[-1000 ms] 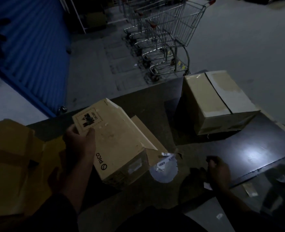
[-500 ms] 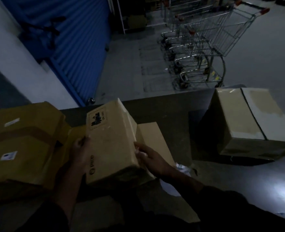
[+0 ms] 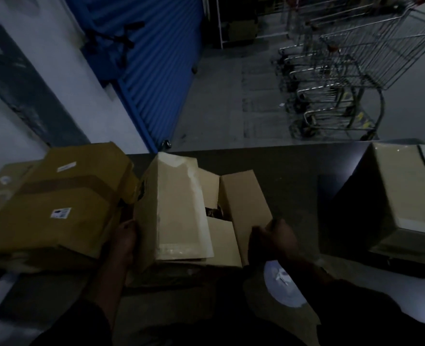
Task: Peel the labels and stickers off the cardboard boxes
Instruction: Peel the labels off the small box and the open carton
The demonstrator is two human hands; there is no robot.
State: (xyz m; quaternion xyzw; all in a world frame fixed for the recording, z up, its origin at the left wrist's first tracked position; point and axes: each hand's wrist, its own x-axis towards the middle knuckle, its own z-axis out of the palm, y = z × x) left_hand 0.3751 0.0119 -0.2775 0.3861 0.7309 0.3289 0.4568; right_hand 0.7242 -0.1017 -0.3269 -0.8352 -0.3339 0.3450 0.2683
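The opened cardboard box (image 3: 181,211) stands at the centre of the dark tabletop (image 3: 291,171) and serves as the reference for all positions below. Its top flaps are turned outward; 1 pale flap lies over the left half, 1 brown flap (image 3: 243,208) stands out to the right, and a dark gap shows between them. A clear strip of tape residue is visible near its front edge.

The left hand (image 3: 125,236) presses against the box's left wall near the front corner, fingers wrapped onto the edge. The right hand (image 3: 271,237) grips the front right edge of the brown flap, fingers curled over it.

Directly left of the box, touching or nearly touching it, sits a stack of yellow-brown cartons (image 3: 56,203). The upper carton carries a brown tape band, 1 small white label (image 3: 67,167) near its far edge and 1 blue-and-white sticker (image 3: 61,213) on its near face. No open room remains on that side.

Right of the box a bare strip of tabletop runs to a large taped carton (image 3: 401,196), which stands well apart at the frame's right edge. Just in front and right of the box, under the right wrist, lies a pale round piece of backing paper (image 3: 283,285) with scraps on it.

Beyond the tabletop's far edge the floor is open, with a row of nested shopping trolleys (image 3: 343,78) at far right and a blue roller shutter (image 3: 146,71) at far left.
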